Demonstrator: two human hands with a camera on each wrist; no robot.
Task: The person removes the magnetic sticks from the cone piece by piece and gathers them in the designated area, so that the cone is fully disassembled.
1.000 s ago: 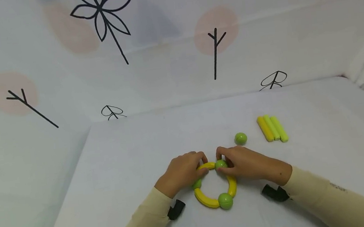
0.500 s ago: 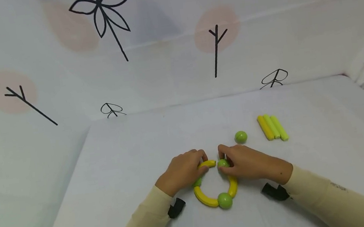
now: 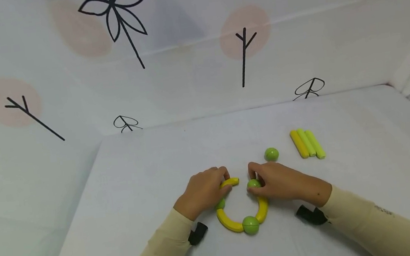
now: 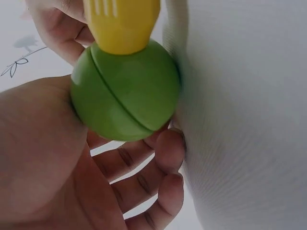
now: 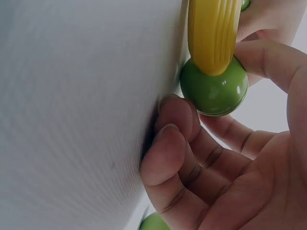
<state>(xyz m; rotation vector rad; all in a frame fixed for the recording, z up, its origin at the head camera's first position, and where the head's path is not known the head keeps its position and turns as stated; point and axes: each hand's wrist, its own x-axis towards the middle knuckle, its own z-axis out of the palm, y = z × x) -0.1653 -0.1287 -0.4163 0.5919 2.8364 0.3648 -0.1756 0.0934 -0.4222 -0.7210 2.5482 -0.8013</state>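
Curved yellow rods and green balls join into a ring, lying on the white cloth with a gap at its far side. My left hand pinches the upper-left curved yellow rod, whose free end pokes past the fingers. In the left wrist view a grooved green ball sits beside the palm, a yellow rod meeting it. Across the gap, my right hand pinches a green ball between thumb and forefinger, with the right curved yellow rod attached. Another green ball joins the near side to the lower-left yellow rod.
A loose green ball lies just beyond the right hand. Farther right, a yellow straight rod lies beside two lime straight rods. A patterned white cloth hangs behind the table surface.
At first the held rod and the held ball met at the top of the ring. They have come apart, the left hand shifting left and the right hand slightly right, widening the gap.
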